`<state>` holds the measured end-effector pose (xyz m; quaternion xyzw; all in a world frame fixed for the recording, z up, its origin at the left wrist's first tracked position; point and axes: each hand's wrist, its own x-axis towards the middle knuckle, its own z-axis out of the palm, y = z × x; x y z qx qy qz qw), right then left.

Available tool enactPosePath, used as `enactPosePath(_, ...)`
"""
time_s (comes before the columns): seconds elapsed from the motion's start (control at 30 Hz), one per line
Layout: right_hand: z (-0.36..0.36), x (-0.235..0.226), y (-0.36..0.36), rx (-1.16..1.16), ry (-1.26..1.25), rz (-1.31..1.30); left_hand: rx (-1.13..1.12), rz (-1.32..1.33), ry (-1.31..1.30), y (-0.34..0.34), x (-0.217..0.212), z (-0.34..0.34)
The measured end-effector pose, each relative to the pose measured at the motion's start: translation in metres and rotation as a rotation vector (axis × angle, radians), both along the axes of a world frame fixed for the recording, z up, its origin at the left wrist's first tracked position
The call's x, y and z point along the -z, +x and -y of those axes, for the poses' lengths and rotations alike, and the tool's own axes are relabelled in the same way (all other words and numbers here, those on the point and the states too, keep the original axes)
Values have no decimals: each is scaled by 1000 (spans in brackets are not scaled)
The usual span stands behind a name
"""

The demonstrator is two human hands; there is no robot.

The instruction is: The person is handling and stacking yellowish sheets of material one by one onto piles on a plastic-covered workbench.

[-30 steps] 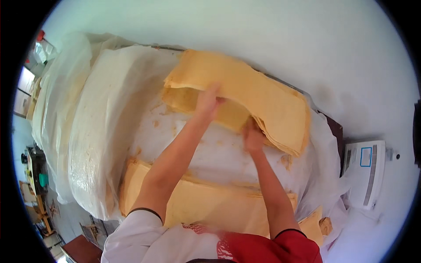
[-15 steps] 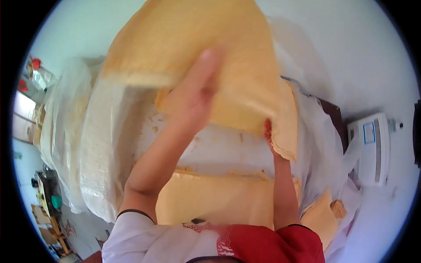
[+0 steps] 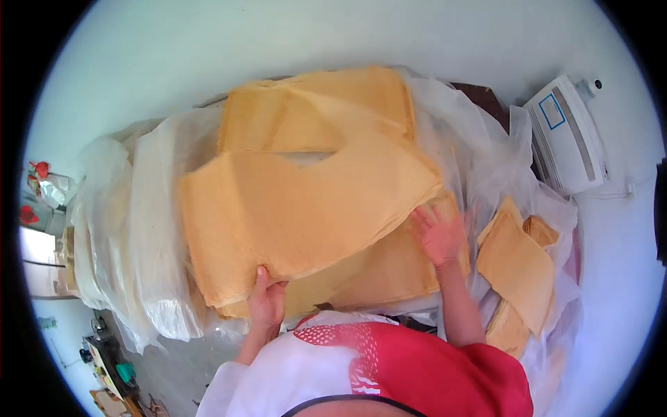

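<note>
A broad, thin yellow-tan sheet (image 3: 306, 208), possibly several layers, slants across the middle. My left hand (image 3: 267, 300) grips its near edge toward the left, thumb on top and fingers underneath. At the sheet's right edge, my right hand (image 3: 439, 235) is open with fingers spread, the fingertips close to or touching the edge. Beneath it lies a near pile of similar sheets (image 3: 396, 271), partly covered. A far pile of the same sheets (image 3: 278, 115) sits against the wall side. The exact material cannot be told.
Clear plastic film (image 3: 163, 229) wraps bulky pale stacks on the left. More film (image 3: 479, 139) lies at the right, beside loose tan pieces (image 3: 517, 267). A white appliance (image 3: 566, 135) stands by the right wall. A cluttered table (image 3: 114, 368) is at lower left.
The raised sheet has come down toward me over the near pile. My left hand has moved from its middle to the near left edge. My right hand has let go and opened.
</note>
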<state>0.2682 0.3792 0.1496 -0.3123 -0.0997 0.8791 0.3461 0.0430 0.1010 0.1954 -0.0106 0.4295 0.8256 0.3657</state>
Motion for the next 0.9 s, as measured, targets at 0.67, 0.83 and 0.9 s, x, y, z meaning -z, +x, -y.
enactPosePath(0.67, -158, -99, -22, 256, 639, 82, 39, -522, 463, 12, -172, -84)
enactPosePath(0.83, -101, -153, 75, 460, 706, 77, 5, -407, 290, 24, -113, -64)
enactPosePath(0.9, -71, -107, 103, 499, 616, 189, 89, -318, 235, 36, -72, -48)
